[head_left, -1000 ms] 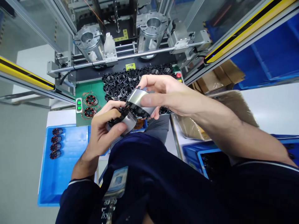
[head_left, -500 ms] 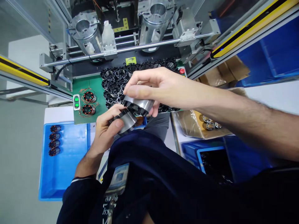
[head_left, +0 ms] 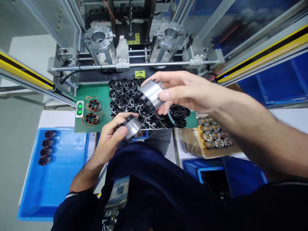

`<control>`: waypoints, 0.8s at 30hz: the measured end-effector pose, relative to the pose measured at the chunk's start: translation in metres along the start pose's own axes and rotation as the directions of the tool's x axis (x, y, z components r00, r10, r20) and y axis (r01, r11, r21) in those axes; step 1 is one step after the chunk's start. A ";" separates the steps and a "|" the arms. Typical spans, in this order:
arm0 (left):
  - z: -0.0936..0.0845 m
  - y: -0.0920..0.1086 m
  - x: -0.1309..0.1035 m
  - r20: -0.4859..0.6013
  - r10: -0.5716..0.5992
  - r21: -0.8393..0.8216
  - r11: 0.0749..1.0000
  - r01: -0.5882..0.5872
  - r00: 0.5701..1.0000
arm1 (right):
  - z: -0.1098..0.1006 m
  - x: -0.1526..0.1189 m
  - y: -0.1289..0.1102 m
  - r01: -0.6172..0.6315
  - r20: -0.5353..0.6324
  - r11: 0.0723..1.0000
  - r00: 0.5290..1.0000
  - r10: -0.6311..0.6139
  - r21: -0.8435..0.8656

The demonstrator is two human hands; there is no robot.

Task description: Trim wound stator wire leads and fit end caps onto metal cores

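Note:
My right hand [head_left: 178,91] is closed round a motor stator core [head_left: 152,93], a silver ring with black slotted plastic ends, tilted above the green work surface [head_left: 104,91]. Lower and to the left, my left hand [head_left: 114,134] grips a second stator core [head_left: 132,126] between thumb and fingers, close to my body. The two cores are apart. Behind and below them, many similar black-ended stator cores [head_left: 122,100] stand packed together on the green surface. Two stators wound with copper wire [head_left: 94,104] lie at its left.
A blue tray [head_left: 60,192] at left holds several wound stators. Beyond the work surface stands a machine with two metal cylinders [head_left: 98,37] and a horizontal rod [head_left: 168,64]. At right, a cardboard box [head_left: 192,144] holds bare metal cores, above a blue bin [head_left: 192,165].
My right hand has moved right and turned its stator core, separating it from the one in my left hand. The left hand keeps its hold. The camera view has shifted.

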State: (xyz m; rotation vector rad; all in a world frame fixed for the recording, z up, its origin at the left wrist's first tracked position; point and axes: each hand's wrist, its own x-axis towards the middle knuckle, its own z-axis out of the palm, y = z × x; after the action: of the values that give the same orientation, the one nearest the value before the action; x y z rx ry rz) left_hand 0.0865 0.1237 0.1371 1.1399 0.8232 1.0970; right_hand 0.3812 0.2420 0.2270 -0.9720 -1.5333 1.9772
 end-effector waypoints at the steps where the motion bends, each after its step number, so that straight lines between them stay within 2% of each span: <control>1: 0.000 0.000 -0.001 -0.021 -0.030 -0.056 0.998 0.028 0.999 | -0.011 0.004 -0.006 0.013 -0.054 0.999 0.998 -0.015 -0.049; 3: -0.001 -0.001 -0.001 -0.076 -0.102 -0.172 0.981 0.088 0.992 | -0.037 0.015 -0.020 0.040 -0.197 0.976 0.977 -0.084 -0.216; 4: -0.002 -0.002 -0.002 -0.103 -0.135 -0.218 0.970 0.110 0.985 | -0.053 0.021 -0.028 0.050 -0.276 0.942 0.950 -0.148 -0.332; 6: -0.004 -0.002 -0.003 -0.126 -0.167 -0.264 0.956 0.129 0.978 | -0.089 0.037 -0.041 0.033 -0.416 0.808 0.845 -0.337 -0.588; 8: -0.006 -0.002 -0.006 -0.111 -0.159 -0.245 0.961 0.128 0.981 | -0.126 0.053 -0.050 -0.075 -0.467 0.617 0.726 -0.504 -0.783; 9: -0.008 -0.002 -0.008 -0.101 -0.153 -0.218 0.968 0.128 0.983 | -0.144 0.061 -0.052 -0.150 -0.466 0.525 0.696 -0.546 -0.838; 10: -0.010 -0.002 -0.011 -0.095 -0.156 -0.185 0.973 0.136 0.983 | -0.159 0.069 -0.054 -0.221 -0.459 0.442 0.693 -0.556 -0.869; 12: -0.015 -0.004 -0.016 -0.103 -0.181 -0.124 0.978 0.168 0.978 | -0.184 0.083 -0.054 -0.323 -0.450 0.323 0.737 -0.504 -0.890; 15: -0.023 -0.007 -0.020 -0.119 -0.231 -0.110 0.970 0.218 0.966 | -0.203 0.098 -0.052 -0.386 -0.442 0.217 0.803 -0.400 -0.897; 18: -0.025 -0.006 -0.019 -0.195 -0.240 -0.201 0.959 0.200 0.951 | -0.212 0.108 -0.053 -0.390 -0.415 0.141 0.843 -0.342 -0.910; 21: -0.020 0.000 -0.016 -0.276 -0.282 -0.336 0.924 0.183 0.919 | -0.219 0.116 -0.059 -0.353 -0.355 0.066 0.882 -0.308 -0.933; 24: -0.013 0.004 -0.012 -0.251 -0.318 -0.444 0.877 0.184 0.914 | -0.225 0.126 -0.067 -0.311 -0.322 0.084 0.896 -0.305 -0.947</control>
State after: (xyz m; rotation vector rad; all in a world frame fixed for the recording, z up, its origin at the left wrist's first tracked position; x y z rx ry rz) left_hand 0.0702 0.1159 0.1376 0.4866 0.9063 1.1759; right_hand 0.4659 0.4946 0.2292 -1.7248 -2.5126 0.1407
